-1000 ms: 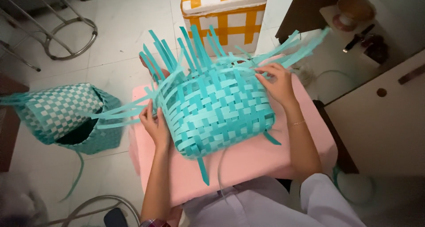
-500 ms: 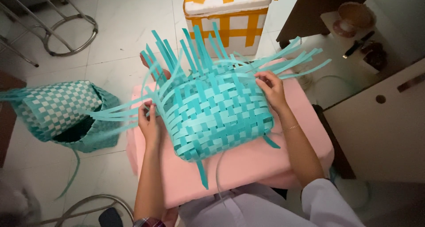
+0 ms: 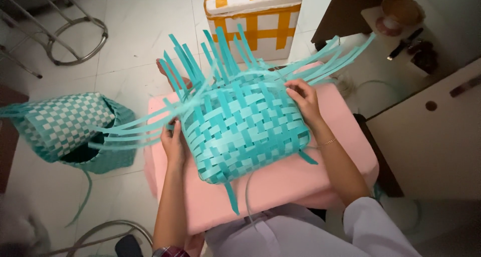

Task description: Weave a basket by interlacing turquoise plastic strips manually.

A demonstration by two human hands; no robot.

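We steady the half-woven teal basket [image 3: 243, 131] on the pink cushion [image 3: 280, 187], base up, loose strips fanning away. Our left hand [image 3: 174, 145] clasps its near-left side; our right hand [image 3: 303, 99] pinches strips at its far-right edge, hands well apart.

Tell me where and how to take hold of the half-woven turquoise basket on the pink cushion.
Grip the half-woven basket by its two woven side walls, coming in from left and right, as the left hand and right hand do. The tight weave there looks firm; the loose strips fanning off the far edge would probably bend.
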